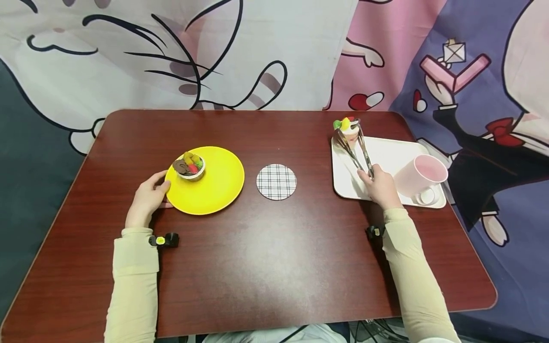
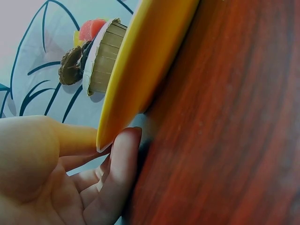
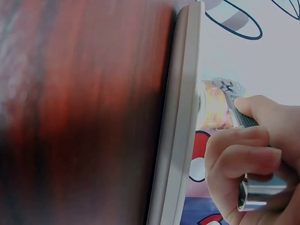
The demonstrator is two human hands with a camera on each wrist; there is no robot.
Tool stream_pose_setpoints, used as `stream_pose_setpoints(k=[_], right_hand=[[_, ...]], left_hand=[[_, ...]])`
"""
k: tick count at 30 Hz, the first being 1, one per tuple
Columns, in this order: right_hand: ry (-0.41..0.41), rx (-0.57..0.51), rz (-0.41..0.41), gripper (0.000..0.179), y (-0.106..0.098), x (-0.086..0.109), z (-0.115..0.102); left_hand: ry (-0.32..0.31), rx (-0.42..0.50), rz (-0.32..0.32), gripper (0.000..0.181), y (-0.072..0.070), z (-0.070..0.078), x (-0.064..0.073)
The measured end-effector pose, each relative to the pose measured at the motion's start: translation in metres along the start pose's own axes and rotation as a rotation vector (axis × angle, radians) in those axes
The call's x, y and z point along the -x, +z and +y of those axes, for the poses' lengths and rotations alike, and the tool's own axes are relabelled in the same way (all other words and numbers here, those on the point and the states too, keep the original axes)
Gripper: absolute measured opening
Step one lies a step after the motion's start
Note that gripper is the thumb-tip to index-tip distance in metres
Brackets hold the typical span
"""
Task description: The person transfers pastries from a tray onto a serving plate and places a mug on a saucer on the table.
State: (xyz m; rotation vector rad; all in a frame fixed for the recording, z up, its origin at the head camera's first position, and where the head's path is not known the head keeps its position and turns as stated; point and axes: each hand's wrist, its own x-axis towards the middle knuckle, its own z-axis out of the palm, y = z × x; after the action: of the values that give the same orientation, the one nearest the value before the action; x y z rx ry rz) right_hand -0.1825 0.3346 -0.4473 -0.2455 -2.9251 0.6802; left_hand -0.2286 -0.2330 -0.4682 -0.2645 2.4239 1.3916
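Note:
My left hand [image 1: 146,197] pinches the left rim of a yellow plate [image 1: 218,188], thumb above and fingers below. On the plate sits a toy cupcake [image 1: 194,166] with brown, red and green toppings, its pleated cup [image 2: 107,58] showing in the left wrist view. My right hand [image 1: 383,188] grips metal tongs [image 1: 366,159] over a white tray [image 1: 386,150]. The tips of the tongs lie on either side of a second cupcake [image 1: 349,129] at the tray's far left corner; how firmly they press it, I cannot tell. Fingers wrap the tongs' metal end [image 3: 262,192] in the right wrist view.
A pale pink mug [image 1: 411,176] stands on the right part of the tray. Between plate and tray lies a round checked coaster [image 1: 276,182]. The brown table [image 1: 274,267] ends at a cartoon-printed cloth [image 1: 274,47] behind it.

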Motion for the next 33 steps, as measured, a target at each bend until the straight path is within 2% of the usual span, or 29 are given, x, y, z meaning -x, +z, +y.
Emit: stream_pose_setpoints(k=[12,15,21,26,31,33], right_hand=[[0.014,-0.007,-0.004,0.039,-0.005,0.013,0.003],[0.028,-0.010,-0.059,0.040,-0.012,0.016,0.002],[0.097,-0.043,-0.227,0.050,-0.020,0.012,0.000],[0.120,0.018,-0.289,0.052,-0.021,-0.001,-0.010],[0.176,0.029,-0.355,0.052,-0.019,-0.011,-0.018],[0.179,0.028,-0.357,0.052,-0.017,-0.013,-0.018]], left_hand=[[0.002,-0.001,0.000,0.058,0.000,0.000,-0.001],[-0.001,-0.004,-0.002,0.058,0.000,-0.001,-0.002],[-0.002,-0.011,0.001,0.058,-0.001,-0.004,-0.004],[-0.001,-0.010,-0.001,0.058,0.000,-0.003,-0.003],[-0.006,-0.005,-0.003,0.058,0.000,-0.003,-0.002],[0.001,0.002,-0.005,0.058,0.000,-0.003,-0.002]])
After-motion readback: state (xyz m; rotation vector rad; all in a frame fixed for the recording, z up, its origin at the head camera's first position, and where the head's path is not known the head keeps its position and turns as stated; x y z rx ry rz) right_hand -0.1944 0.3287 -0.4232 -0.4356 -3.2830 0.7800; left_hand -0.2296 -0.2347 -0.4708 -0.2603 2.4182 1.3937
